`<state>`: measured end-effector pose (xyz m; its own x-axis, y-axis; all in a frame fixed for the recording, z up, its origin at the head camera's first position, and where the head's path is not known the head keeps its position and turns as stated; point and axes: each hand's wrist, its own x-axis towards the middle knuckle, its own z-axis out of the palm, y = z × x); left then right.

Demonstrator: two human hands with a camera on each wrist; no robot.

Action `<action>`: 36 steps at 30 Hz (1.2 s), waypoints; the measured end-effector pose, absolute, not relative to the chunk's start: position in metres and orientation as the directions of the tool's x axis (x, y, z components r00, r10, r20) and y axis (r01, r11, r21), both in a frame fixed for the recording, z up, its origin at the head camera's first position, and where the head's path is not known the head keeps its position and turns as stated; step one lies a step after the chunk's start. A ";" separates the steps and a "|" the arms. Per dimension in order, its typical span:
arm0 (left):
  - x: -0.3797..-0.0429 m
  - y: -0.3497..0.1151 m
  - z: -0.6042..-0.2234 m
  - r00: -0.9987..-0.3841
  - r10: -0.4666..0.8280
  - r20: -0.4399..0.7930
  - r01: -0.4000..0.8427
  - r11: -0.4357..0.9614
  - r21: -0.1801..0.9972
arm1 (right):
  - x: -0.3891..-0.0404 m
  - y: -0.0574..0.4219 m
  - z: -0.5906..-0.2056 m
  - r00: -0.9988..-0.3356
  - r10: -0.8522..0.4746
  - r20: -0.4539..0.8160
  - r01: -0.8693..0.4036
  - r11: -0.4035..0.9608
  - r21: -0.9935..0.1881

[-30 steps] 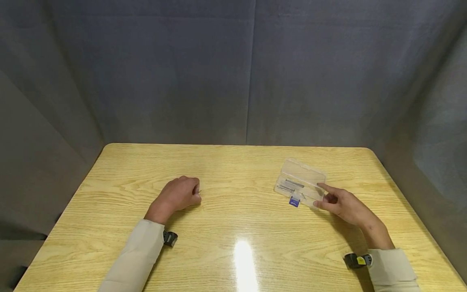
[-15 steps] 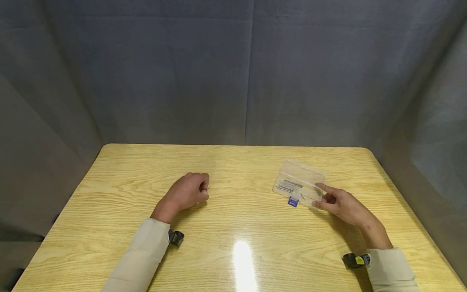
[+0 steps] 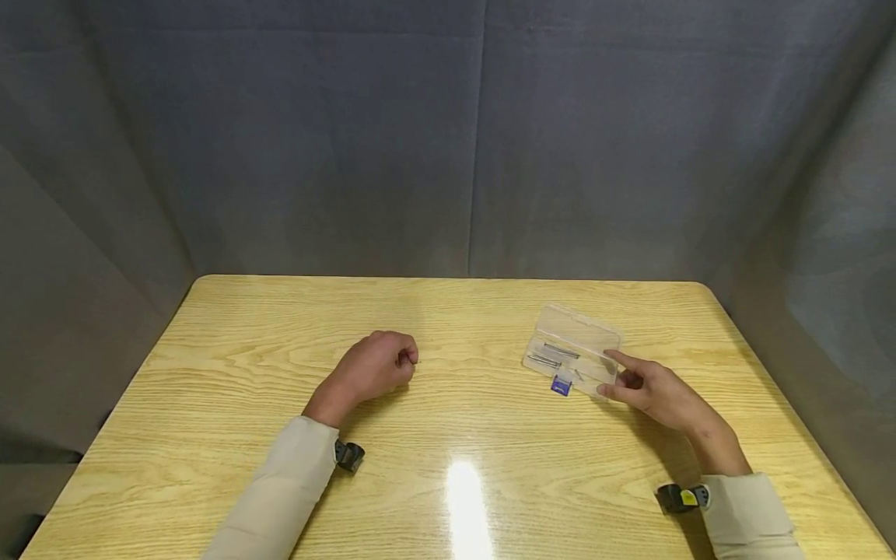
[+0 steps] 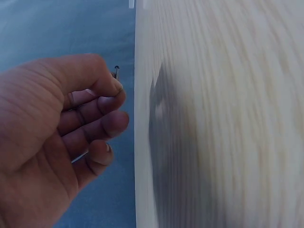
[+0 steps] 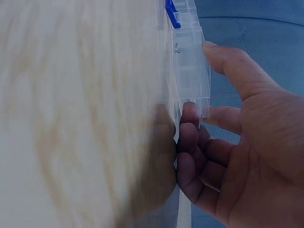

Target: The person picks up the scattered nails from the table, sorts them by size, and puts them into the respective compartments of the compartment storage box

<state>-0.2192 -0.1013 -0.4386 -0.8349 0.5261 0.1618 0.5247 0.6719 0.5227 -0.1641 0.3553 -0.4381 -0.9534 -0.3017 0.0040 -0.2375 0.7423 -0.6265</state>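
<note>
My left hand (image 3: pixel 374 365) is above the middle left of the table. In the left wrist view its thumb and forefinger pinch a small nail-like fastener (image 4: pixel 117 71) with a dark round head; most of the shank is hidden by the fingers. A clear plastic box (image 3: pixel 598 372) lies on the table at the right, its lid (image 3: pixel 577 327) raised back and its blue-tabbed latch (image 3: pixel 561 386) down at the front. My right hand (image 3: pixel 654 393) holds the box's right end between thumb and fingers. Several thin silver metal pieces (image 3: pixel 546 360) lie inside the box.
The wooden table (image 3: pixel 462 420) has rounded far corners and a bright light reflection near its front. Grey curtain (image 3: pixel 350 155) hangs behind the table and along both sides. A black wrist camera (image 3: pixel 348 456) is worn on the left sleeve.
My left hand has moved rightward across the table toward the box, still pinching the small fastener. The right hand keeps its hold on the box, which stays almost in place.
</note>
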 end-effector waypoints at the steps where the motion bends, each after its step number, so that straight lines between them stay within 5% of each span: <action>1: -0.219 -0.099 -0.439 -0.833 0.529 0.163 0.528 0.671 0.520 | -0.164 0.355 -0.438 -0.953 -0.302 0.004 -0.237 0.741 -0.628; 36: -0.224 -0.018 -0.436 -0.735 0.649 0.196 0.651 0.597 0.468 | -0.163 0.358 -0.442 -0.961 -0.276 -0.016 -0.199 0.729 -0.655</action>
<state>-0.2245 -0.0182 -0.4361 -0.7354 0.6486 0.1960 0.6514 0.5971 0.4682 -0.1632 0.3575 -0.4416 -0.9609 -0.2764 -0.0164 -0.1985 0.7290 -0.6551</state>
